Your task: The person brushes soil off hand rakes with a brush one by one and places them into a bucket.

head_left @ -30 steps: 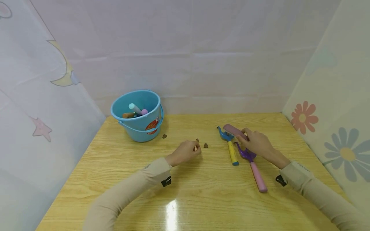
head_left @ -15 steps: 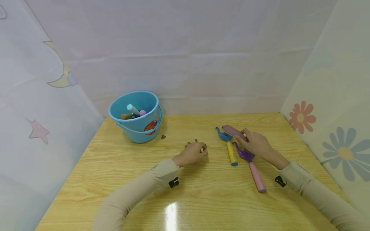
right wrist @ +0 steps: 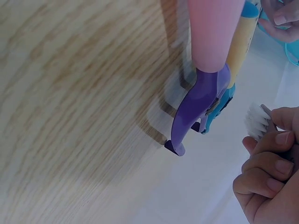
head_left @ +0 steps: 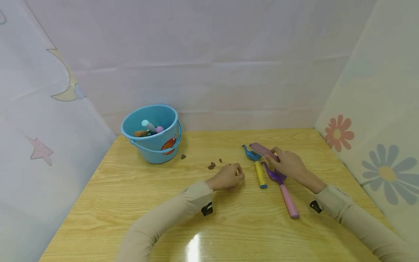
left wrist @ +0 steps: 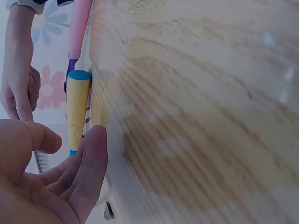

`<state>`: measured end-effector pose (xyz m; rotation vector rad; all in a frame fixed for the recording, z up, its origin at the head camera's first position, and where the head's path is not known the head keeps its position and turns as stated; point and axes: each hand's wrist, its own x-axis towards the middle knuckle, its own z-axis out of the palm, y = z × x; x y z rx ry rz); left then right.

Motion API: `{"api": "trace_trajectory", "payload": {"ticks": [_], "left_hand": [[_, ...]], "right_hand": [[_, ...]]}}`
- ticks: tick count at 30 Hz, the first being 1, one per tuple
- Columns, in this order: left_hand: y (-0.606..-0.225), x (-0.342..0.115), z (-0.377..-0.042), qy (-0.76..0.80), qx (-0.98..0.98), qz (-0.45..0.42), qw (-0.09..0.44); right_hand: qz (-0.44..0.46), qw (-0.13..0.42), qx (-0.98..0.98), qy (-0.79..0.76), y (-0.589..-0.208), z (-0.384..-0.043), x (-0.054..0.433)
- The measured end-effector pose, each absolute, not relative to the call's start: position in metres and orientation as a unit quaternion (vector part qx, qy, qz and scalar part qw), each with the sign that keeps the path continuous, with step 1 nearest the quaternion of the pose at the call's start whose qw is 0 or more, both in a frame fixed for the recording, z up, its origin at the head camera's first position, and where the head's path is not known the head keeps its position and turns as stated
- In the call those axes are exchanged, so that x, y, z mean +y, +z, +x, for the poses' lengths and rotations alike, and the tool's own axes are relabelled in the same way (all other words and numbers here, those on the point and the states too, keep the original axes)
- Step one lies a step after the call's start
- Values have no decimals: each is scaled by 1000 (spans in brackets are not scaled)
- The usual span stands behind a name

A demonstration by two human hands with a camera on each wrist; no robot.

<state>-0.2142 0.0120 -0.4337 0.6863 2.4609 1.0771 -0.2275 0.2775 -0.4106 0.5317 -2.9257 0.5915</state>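
My right hand (head_left: 288,164) grips a mauve brush (head_left: 262,149), whose white bristles (right wrist: 257,122) point down over the blue head of a yellow-handled hand fork (head_left: 259,174). A second hand fork (head_left: 288,201), purple with a pink handle, lies beneath that hand and wrist. Left of the forks, my left hand (head_left: 228,176) hovers low over the table. Its thumb and loosely bent fingers stand apart in the left wrist view, nothing between them. Small brown pieces (head_left: 211,166) lie just behind and left of it, one partly hidden by the hand.
A light blue bucket (head_left: 148,145) with a handle stands at the back left, holding several stick-like items. Another brown bit (head_left: 183,157) lies beside it. Printed cloth walls (head_left: 209,91) close off the back and both sides of the wooden table (head_left: 157,218).
My left hand has moved rightward across the table, uncovering brown pieces on its left. My right hand keeps the brush over the blue fork head, nearly still. The head view has shifted slightly.
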Motion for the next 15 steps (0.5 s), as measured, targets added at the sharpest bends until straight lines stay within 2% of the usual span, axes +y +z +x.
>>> {"api": "trace_trajectory", "payload": {"ticks": [5,12,15], "left_hand": [[-437,20,-214,403,866,228,188],[-441,36,-218,405,873,240,126],[-441,42,-219,429,861,234,143]], "right_hand": [[173,55,-964,195,-410,-227,278],[175,59,-963,197,-409,-227,279],[175,60,-962,201,-410,-226,280]]}}
